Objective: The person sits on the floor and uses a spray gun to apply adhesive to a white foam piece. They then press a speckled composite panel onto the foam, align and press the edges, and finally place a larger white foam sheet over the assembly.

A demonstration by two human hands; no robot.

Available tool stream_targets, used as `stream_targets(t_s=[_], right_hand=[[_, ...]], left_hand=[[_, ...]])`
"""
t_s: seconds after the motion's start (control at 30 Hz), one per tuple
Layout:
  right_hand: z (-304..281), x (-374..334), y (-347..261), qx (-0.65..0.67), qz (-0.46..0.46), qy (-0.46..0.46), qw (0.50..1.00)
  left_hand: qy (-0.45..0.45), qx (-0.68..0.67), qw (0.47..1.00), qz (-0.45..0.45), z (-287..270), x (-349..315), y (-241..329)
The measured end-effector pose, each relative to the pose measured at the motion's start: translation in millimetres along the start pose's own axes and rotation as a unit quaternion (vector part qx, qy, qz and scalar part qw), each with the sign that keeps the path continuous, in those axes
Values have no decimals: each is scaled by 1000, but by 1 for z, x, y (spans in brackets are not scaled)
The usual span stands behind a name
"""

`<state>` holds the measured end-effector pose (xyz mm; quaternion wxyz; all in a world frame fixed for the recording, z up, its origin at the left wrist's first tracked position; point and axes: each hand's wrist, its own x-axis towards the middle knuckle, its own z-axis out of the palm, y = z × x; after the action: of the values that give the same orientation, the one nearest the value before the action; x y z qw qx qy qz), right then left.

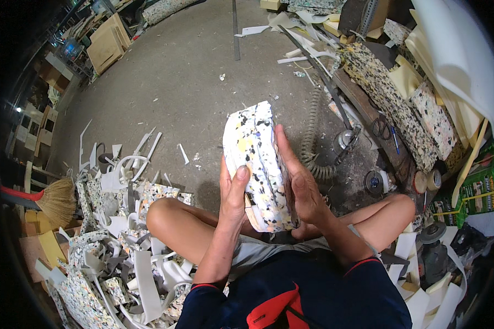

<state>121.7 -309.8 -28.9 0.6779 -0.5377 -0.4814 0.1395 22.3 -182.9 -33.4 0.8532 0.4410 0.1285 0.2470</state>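
Between my hands, above my crossed legs, stands a thick block of speckled foam (260, 159), white with black, yellow and grey flecks. It is tilted, and long seams or layers run down its side. My left hand (235, 189) grips its left side, the thumb lying across the near face. The flat fingers of my right hand (302, 183) rest along the right side, pressing or steadying it. The fingers behind the block are partly hidden.
Foam offcuts (142, 279) are heaped at my left, near a straw broom (60, 202). On the right lie a coiled air hose (311, 131), tape rolls (433, 179), scissors (381, 128) and large speckled foam slabs (389, 98). Concrete floor (175, 71) stretches ahead with scattered scraps.
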Motion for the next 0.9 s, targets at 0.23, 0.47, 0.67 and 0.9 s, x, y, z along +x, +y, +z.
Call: stream_targets(t_s=[0.23,0.47,0.67,0.9], right_hand=[[9,-3,-2,10,10,114,993],[5,-2,-24,-204,38,165,964],[4,3,-19,-200,14,144,969],[7,5,-23,-220,17,122,968]], left_hand=[[-9,-18,1000,-9,-8,4,-6],[-3,49,998,42,-4,8,2],[-1,54,998,43,-1,6,6],[14,41,999,30,-3,6,6]])
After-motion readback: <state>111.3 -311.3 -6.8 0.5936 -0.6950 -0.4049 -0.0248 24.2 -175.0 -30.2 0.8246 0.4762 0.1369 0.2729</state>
